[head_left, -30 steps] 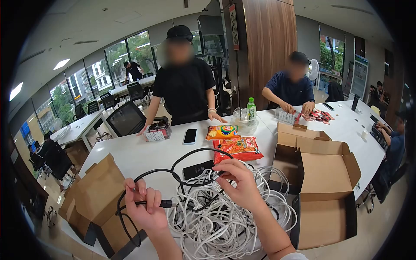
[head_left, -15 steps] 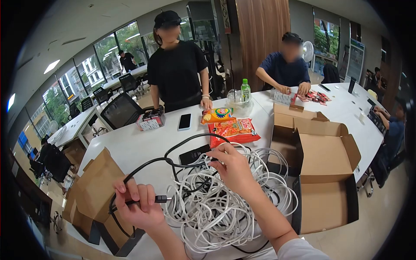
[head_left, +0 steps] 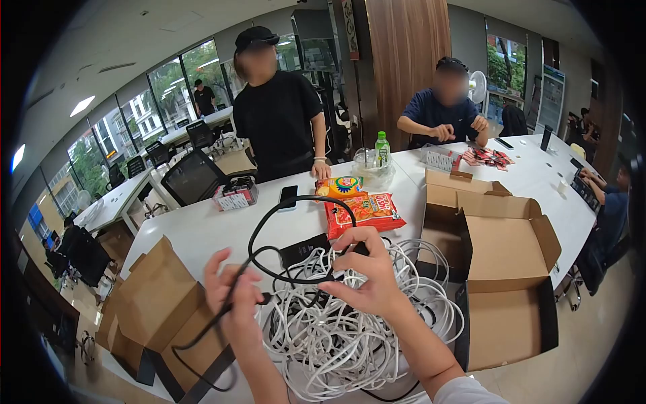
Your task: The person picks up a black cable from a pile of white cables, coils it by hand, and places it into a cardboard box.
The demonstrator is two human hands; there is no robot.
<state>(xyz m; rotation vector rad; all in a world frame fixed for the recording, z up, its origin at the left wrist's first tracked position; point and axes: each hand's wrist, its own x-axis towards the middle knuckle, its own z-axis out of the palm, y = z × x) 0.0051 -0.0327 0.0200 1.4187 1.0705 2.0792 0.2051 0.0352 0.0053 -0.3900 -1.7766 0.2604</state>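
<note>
A black cable (head_left: 250, 237) hangs in a loop between my two hands, over a large tangle of white cables (head_left: 343, 343) on the table. My left hand (head_left: 235, 296), slightly blurred, has its fingers round the cable near a black plug (head_left: 264, 298). My right hand (head_left: 367, 273) pinches the loop's other side, thumb and fingers close together. Some black cable also lies within the white tangle. Behind the tangle is a flat black item (head_left: 304, 250), partly covered by the cables.
Open cardboard boxes stand at left (head_left: 158, 296) and right (head_left: 505, 310). Beyond the tangle lie red and orange snack bags (head_left: 367, 214), a phone (head_left: 288, 197), a green bottle (head_left: 382, 149) and a small box (head_left: 235, 194). One person stands across the table; another sits at right.
My left hand has moved up and right, and my right hand slightly right. The black cable now forms a rounder loop. The seated person's hands have lifted off the table.
</note>
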